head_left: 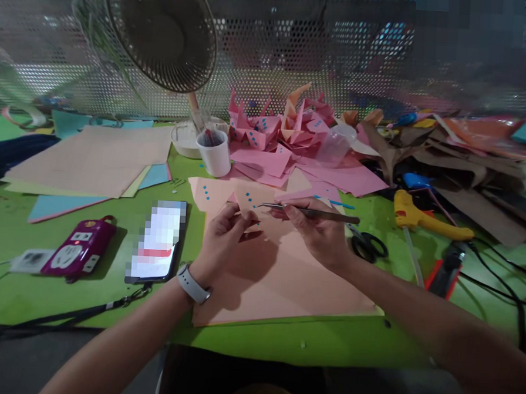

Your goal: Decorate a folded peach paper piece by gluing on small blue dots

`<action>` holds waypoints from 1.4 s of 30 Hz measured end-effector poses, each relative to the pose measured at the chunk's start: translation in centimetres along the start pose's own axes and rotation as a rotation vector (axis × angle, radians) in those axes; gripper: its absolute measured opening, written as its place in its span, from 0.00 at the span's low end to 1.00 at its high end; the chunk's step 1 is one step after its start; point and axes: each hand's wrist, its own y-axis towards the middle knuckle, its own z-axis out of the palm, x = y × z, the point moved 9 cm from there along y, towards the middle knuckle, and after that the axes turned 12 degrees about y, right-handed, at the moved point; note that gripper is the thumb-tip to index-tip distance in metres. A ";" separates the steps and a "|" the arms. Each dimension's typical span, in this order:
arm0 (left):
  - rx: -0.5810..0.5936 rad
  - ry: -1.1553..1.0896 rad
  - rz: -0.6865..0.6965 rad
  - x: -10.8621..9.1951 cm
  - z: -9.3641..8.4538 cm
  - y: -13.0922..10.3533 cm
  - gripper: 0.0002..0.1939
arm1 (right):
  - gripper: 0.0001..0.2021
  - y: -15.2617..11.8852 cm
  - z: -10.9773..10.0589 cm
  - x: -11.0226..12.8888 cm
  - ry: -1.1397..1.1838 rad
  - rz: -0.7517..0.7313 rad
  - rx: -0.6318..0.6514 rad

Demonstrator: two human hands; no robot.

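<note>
On the green table (63,304) at center frame, my left hand (219,233) is pinching a peach paper piece (249,201) while my right hand (320,229) is gripping tweezers (306,211), adding blue dots; a pile of pink dotted pieces (270,133) is lying finished behind.

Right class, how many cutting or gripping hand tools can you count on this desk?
2, maybe more hidden in the clutter: tweezers held in the right hand, tip at the folded paper in the left hand; scissors lie just right of that hand.
</note>
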 end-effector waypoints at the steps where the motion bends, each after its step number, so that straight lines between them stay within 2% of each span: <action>1: 0.003 0.000 0.000 0.0 0.0 0.0 0.15 | 0.07 0.0 0.0 0.0 -0.003 -0.002 -0.006; 13: 0.017 -0.002 0.011 -0.2 0.2 -0.1 0.16 | 0.07 -0.1 -0.2 -0.3 -0.004 -0.004 -0.003; 19: 0.015 -0.001 0.002 -0.1 0.2 -0.1 0.16 | 0.08 -0.1 -0.3 -0.1 -0.095 -0.037 0.007; 28: 0.021 -0.029 0.002 -0.1 0.0 0.1 0.16 | 0.10 0.3 -0.3 -0.6 0.058 0.041 -0.023; 42: 0.032 -0.010 -0.012 0.0 0.0 -0.1 0.15 | 0.10 0.3 -0.7 -1.6 0.147 0.098 -0.058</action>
